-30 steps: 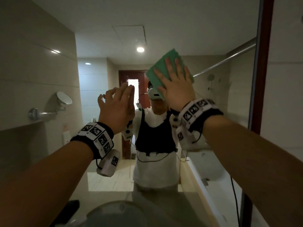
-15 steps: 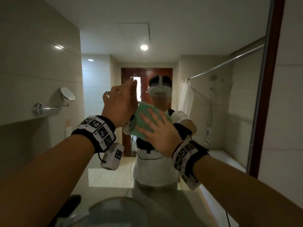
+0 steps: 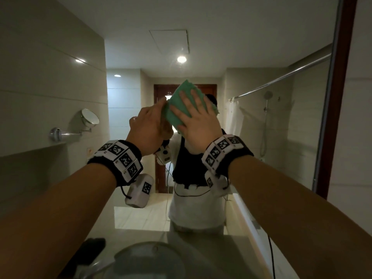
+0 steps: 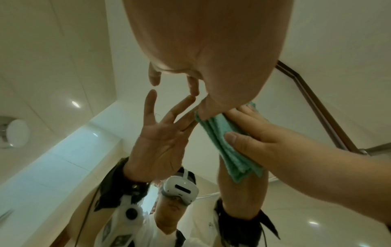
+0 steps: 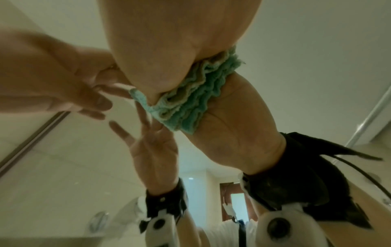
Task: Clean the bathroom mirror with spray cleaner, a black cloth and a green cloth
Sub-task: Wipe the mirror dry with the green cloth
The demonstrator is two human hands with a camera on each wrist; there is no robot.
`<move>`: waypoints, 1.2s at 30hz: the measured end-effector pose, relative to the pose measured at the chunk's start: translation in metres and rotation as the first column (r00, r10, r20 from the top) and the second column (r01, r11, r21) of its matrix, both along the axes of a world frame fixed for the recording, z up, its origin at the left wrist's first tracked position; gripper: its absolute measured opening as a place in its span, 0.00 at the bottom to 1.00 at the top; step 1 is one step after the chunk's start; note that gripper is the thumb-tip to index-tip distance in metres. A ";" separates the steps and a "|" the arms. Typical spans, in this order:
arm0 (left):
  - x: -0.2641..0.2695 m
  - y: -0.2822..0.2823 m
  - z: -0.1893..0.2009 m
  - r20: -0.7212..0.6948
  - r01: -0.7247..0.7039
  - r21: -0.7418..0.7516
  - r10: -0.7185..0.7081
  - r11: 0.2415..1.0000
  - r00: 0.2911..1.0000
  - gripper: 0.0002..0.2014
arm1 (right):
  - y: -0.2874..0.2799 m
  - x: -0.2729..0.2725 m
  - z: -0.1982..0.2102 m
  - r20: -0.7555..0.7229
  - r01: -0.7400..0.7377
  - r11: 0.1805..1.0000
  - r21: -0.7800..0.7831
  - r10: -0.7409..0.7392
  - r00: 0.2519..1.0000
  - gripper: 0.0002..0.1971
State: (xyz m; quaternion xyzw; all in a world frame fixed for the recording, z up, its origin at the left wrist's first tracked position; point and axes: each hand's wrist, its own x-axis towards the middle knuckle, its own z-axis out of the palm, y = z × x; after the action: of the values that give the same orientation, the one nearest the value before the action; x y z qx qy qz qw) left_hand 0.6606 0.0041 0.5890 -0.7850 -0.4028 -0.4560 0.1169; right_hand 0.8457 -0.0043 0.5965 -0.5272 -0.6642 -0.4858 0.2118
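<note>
Presently the right hand (image 3: 198, 122), fingers splayed flat, presses the folded green cloth (image 3: 182, 101) against the mirror (image 3: 251, 137) mid-glass, left hand (image 3: 148, 129) relaxed beside; soft, light, best palmed centrally.

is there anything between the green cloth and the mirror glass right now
Nothing visible. The right hand presses the folded green cloth flat against the mirror; the left hand rests fingertips on the glass beside it, not under it.

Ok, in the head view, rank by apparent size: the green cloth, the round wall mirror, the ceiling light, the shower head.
1. green cloth, nearest the camera, so enlarged
2. round wall mirror
3. shower head and ceiling light, too alike to separate
</note>
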 end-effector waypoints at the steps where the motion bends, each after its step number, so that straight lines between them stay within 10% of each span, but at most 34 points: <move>1: 0.001 -0.001 0.001 -0.003 -0.008 -0.002 0.008 1.000 1.000 0.41 | -0.001 0.007 0.004 -0.036 0.006 1.000 0.016 -0.005 0.999 0.31; 20: 0.033 0.006 -0.015 -0.110 -0.313 0.186 0.336 0.931 0.935 0.45 | -0.061 0.221 0.003 -0.531 0.295 0.935 0.196 -0.151 0.834 0.33; 32: 0.035 0.008 -0.018 -0.083 -0.312 0.192 0.332 0.931 0.940 0.43 | -0.054 0.198 0.003 -0.666 0.236 0.957 0.169 -0.065 0.743 0.31; 36: 0.035 0.010 -0.019 -0.076 -0.294 0.178 0.311 0.939 0.947 0.43 | -0.041 0.143 0.008 -0.530 0.187 0.970 0.158 -0.076 0.845 0.31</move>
State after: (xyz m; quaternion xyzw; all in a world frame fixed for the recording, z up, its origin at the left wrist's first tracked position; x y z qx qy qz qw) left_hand 0.6956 0.0142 0.5697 -0.7238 -0.4733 -0.4230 0.2706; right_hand 0.9891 -0.0449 0.6043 -0.6587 -0.4910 -0.4042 0.4020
